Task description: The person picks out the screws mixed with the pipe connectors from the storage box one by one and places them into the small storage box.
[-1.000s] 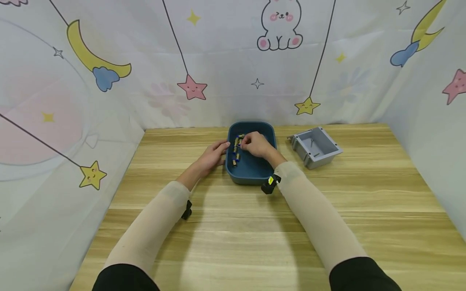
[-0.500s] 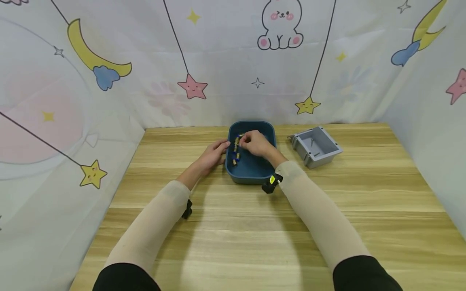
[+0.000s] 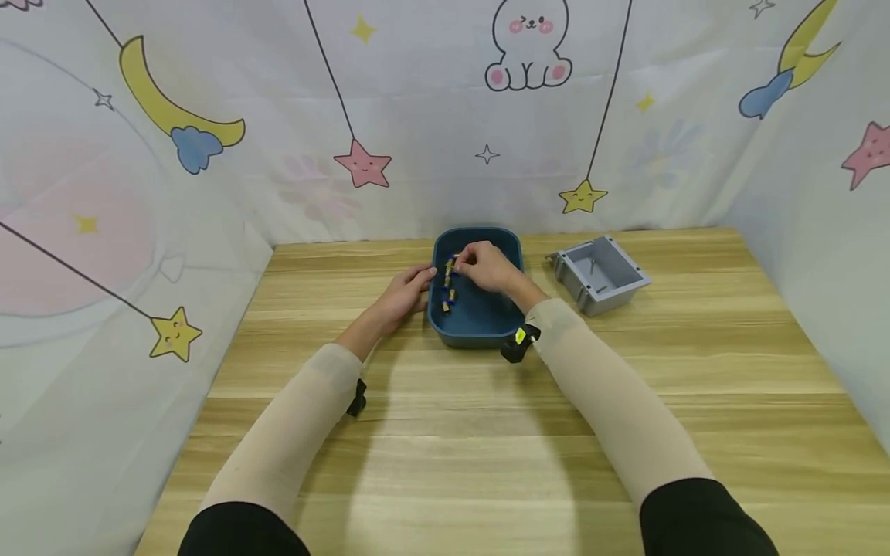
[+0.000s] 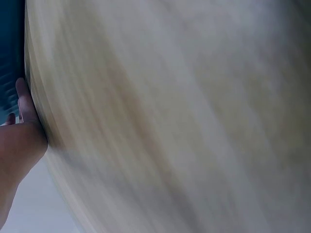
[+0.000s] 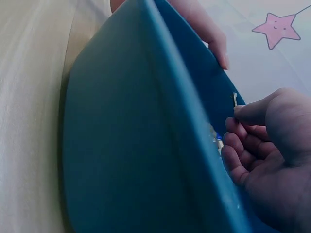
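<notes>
Pinching a screw (image 5: pixel 235 99) between thumb and forefinger, right hand (image 3: pixel 487 266) is over the bin (image 3: pixel 487 318), beside gold-and-blue pieces (image 3: pixel 448 284) along its left side. Left hand (image 3: pixel 403 297) rests against the bin's left wall, fingers relaxed. Grey box (image 3: pixel 615 300) right of bin, screws inside.

White cloth backdrop (image 3: pixel 431 100), printed yellow crescent moon (image 3: pixel 153 98), blue cloud (image 3: pixel 195 148), pink star (image 3: pixel 363 164), winking animal (image 3: pixel 530 50), wood-grain tabletop (image 3: pixel 459 432)

No legible text, labels, brands, numbers or signs.
</notes>
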Tool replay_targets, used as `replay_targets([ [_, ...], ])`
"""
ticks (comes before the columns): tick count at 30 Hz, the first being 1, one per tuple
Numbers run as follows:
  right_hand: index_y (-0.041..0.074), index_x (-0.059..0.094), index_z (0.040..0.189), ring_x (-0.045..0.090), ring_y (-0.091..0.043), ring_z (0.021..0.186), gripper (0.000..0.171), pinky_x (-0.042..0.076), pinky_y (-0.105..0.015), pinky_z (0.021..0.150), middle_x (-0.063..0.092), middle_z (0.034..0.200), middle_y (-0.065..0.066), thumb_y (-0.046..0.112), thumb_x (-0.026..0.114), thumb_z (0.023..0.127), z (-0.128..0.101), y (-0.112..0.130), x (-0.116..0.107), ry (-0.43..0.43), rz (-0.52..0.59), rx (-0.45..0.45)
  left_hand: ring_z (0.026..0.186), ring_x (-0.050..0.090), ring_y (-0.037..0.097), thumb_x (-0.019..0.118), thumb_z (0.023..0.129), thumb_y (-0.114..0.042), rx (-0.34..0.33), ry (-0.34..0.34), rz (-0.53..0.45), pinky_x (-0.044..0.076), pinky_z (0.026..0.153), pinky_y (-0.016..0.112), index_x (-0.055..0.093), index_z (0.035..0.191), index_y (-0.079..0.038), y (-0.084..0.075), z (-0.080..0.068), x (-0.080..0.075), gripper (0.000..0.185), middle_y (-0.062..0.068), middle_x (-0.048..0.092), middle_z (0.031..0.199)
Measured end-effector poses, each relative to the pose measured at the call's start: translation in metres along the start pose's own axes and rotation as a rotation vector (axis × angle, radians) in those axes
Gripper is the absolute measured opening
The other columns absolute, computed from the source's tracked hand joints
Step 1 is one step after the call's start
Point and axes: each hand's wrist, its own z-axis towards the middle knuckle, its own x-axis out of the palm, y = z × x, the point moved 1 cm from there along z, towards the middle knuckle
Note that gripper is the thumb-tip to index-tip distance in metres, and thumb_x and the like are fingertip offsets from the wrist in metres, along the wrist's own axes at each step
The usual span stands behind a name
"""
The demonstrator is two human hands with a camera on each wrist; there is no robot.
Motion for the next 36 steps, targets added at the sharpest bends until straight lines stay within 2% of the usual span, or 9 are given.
replay_targets([
  [13,0.002,0.072,0.111,0.065,-0.027,0.103,0.017,0.055,-0.045,0.093,0.070,0.112,-0.011,0.015,0.063,0.109,-0.011,0.020,-0.023,0.045,-0.066,-0.050,0.143,0.052,0.027,0.055,0.112,-0.039,-0.004,-0.004,0.002,0.055,0.106,0.044,0.036,0.163,-0.005,-0.005,-0.003,0.000,0.064,0.016,0.049,0.158],
  [22,0.002,0.073,0.108,0.065,-0.027,0.100,0.010,0.054,-0.041,0.089,0.071,0.106,-0.011,0.011,0.069,0.105,-0.020,0.023,-0.034,-0.012,0.001,-0.066,0.143,0.052,0.026,0.055,0.112,-0.038,-0.003,0.008,-0.005,0.057,0.104,0.040,0.036,0.163,-0.003,-0.002,-0.001,0.001,0.064,0.017,0.049,0.157],
  [30,-0.006,0.071,0.116,0.062,-0.028,0.098,0.017,0.052,-0.040,0.085,0.068,0.107,-0.015,0.006,0.066,0.105,-0.026,0.018,-0.045,-0.002,0.024,-0.069,0.146,0.049,0.027,0.056,0.112,-0.040,-0.005,0.002,0.002,0.056,0.105,0.041,0.034,0.164,-0.004,-0.001,-0.001,0.001,0.067,0.016,0.044,0.162],
  [36,-0.004,0.069,0.118,0.060,-0.028,0.097,0.016,0.052,-0.038,0.084,0.066,0.109,-0.015,0.006,0.061,0.108,-0.032,0.017,-0.048,0.017,0.025,-0.068,0.145,0.049,0.027,0.055,0.112,-0.038,-0.004,0.002,-0.005,0.056,0.106,0.042,0.035,0.164,-0.004,0.000,0.000,0.000,0.065,0.016,0.045,0.161],
])
